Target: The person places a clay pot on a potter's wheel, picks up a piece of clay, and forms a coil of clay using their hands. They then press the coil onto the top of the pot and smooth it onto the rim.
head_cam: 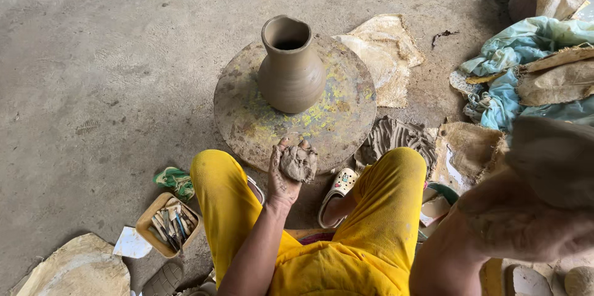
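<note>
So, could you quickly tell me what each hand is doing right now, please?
Left hand: cupped around a lump of wet clay, in front of the clay jug.
Right hand: close to the camera, blurred; its grip cannot be told.

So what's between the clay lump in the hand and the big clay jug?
Only a bare strip of the round wheel, splotched with yellow, lies between the clay lump in the left hand and the jug, in the head view.
</note>
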